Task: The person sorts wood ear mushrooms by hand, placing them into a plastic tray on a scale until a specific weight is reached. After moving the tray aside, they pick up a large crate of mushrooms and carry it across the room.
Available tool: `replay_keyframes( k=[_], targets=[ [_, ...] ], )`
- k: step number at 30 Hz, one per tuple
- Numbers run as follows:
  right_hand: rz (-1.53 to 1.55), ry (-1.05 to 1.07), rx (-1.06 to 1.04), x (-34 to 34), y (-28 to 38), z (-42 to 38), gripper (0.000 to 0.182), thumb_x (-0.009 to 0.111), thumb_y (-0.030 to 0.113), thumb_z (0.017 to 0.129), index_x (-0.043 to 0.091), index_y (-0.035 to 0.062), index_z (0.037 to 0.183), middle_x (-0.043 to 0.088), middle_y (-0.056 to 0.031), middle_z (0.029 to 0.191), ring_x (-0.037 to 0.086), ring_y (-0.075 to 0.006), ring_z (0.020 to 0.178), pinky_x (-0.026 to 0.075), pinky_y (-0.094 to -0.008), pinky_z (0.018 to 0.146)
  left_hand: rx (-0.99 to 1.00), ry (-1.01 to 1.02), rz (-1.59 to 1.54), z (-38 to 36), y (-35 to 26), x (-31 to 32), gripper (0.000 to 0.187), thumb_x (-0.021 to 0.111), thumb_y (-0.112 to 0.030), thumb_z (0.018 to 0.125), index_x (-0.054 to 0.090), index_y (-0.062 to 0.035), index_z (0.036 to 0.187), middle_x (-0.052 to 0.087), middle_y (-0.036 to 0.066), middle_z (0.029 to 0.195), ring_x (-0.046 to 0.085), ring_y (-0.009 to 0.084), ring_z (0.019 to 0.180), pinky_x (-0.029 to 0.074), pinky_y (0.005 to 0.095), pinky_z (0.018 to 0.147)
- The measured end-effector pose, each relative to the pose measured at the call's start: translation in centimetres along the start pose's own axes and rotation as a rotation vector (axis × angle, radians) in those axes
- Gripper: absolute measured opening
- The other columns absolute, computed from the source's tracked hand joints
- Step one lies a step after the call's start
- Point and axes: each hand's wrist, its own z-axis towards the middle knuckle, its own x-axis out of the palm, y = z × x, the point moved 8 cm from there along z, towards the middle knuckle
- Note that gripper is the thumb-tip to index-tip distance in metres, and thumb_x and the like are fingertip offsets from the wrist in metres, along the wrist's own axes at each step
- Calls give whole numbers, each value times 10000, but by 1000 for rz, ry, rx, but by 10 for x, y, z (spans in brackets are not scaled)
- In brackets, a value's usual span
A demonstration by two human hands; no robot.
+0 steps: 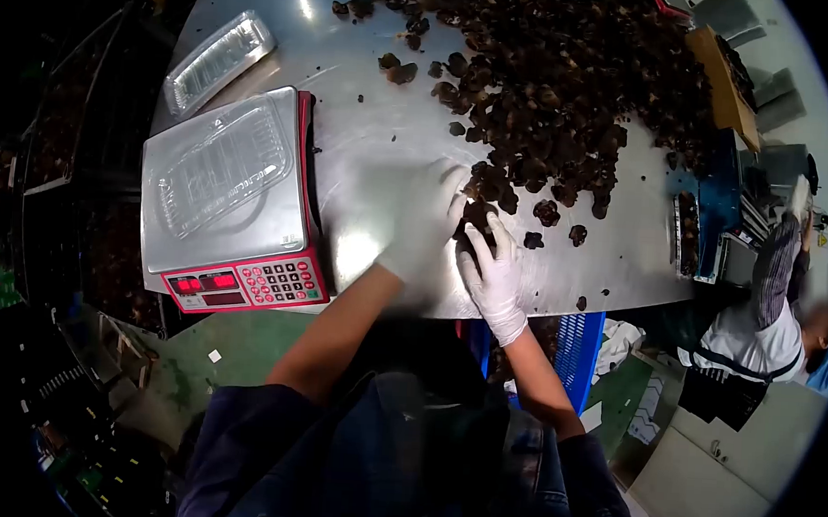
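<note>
Dark, ruffled wood ear mushrooms (554,88) lie heaped on the metal table, with loose pieces along the near edge of the heap. My right hand (495,277), in a white glove, has its fingers curled round a dark mushroom (475,213) at that edge. Beside it, my gloved left hand (425,224) is smeared by motion, so its fingers do not show clearly. To the left stands a red weighing scale (306,276) with a lit display. On its plate rests a clear plastic tray (224,169).
Another clear tray (220,63) lies behind the scale. A blue plastic crate (579,361) stands below the table's front edge (608,306). At the right, another person (757,323) is beside the table, near a cardboard box (723,87). Dark racks (75,119) stand at the left.
</note>
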Motion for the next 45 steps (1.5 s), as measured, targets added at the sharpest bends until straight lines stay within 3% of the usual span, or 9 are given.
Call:
replay_keyframes(
  k=[4,7,13,15,19,27,35,39,45],
  targets=[
    [-214,-124,254,-23,-26,30,660,639,304,896,370,41,1438,354,-250,1462,344,-395,1351,271,-460,1096,58,244,125,48,-2,47,395,698,-128,765,641,-21,1140,597,146,1127,558,332,1022,460,399,916],
    [-164,-83,303,-9,-54,32,551,591,321,925,456,62,1392,397,-174,1466,371,-360,1343,237,-507,1098,95,287,159,62,1,55,202,686,-123,767,669,-39,950,634,124,926,613,306,869,506,381,796],
    [-182,-205,202,-47,-45,22,444,596,173,911,519,-35,1296,508,-245,1333,478,-405,1239,367,-458,1060,-97,115,-60,49,13,-16,119,668,-102,795,659,-25,885,630,138,884,631,316,809,508,367,710],
    [-188,-48,200,-33,-28,25,475,608,189,900,512,-36,1306,493,-246,1356,458,-409,1264,363,-456,1064,-449,293,-83,22,39,-18,109,654,-80,794,672,-27,888,640,132,907,628,310,846,512,372,744],
    [-99,173,-17,11,12,-2,611,690,167,793,492,24,1352,442,-204,1433,409,-366,1334,253,-466,1121,-264,245,58,-29,40,-28,180,637,-50,791,672,-31,967,635,130,1004,608,305,952,507,375,815],
    [-189,-90,226,-6,-49,54,497,598,182,908,475,80,1379,410,-191,1448,359,-344,1357,273,-478,1086,-247,35,19,-38,27,-35,321,607,-67,837,599,-32,1156,589,148,1132,544,334,1074,457,410,921],
    [-161,-32,-15,-20,-8,-8,258,634,100,810,652,132,1066,584,-68,1232,522,-255,1191,335,-404,1012,-174,240,161,34,18,18,302,671,-213,821,684,-34,1063,631,142,1032,552,331,1031,455,421,893],
    [-126,-118,208,-43,-43,-13,366,610,128,844,598,100,1209,529,-122,1316,469,-308,1254,322,-432,1035,-200,458,278,51,15,41,216,669,-224,812,688,-22,886,665,184,841,640,355,819,508,440,766],
    [-267,-132,330,-22,-87,11,567,608,228,911,429,-11,1394,385,-260,1447,354,-406,1359,322,-477,1095,-134,187,96,46,18,14,151,629,-178,786,678,-41,828,644,187,737,640,357,693,509,446,669]
  ],
)
